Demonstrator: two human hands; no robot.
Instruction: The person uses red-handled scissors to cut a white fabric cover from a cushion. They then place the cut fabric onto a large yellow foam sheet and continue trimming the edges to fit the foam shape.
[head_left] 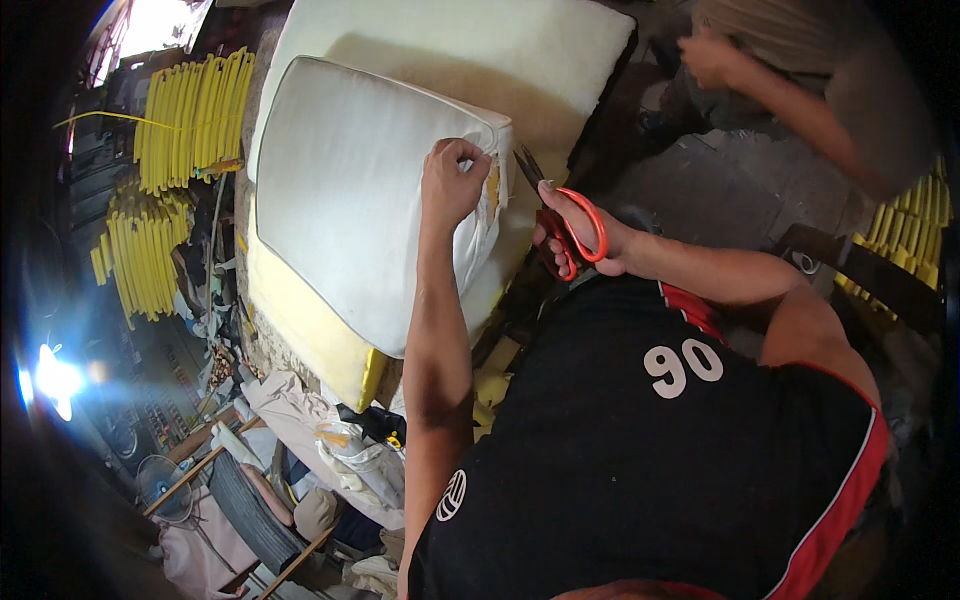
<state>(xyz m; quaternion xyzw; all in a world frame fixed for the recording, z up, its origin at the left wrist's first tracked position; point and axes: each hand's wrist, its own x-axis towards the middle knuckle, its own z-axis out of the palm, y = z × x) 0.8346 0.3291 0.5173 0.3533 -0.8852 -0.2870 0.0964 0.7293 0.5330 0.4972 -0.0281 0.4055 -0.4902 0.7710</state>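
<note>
A white covered cushion (350, 190) lies in front of me, its cover wrinkled and loose along the right side, where a bit of yellow padding shows. At that side, my left hand (455, 185) is closed in a pinch by the cover's edge; what is between its fingertips is too small to make out. My right hand (615, 240) grips a pair of scissors (590, 225) by their orange handles. The dark blades point up and left, slightly apart, a short way right of the cushion and not touching it.
Under the cushion lies a large pale yellow foam slab (500, 45). Bundles of yellow strips (195, 120) stand at the left. Cloth scraps (300, 410) and a fan (165, 488) sit lower left. Another person's hand (708, 60) is at the upper right.
</note>
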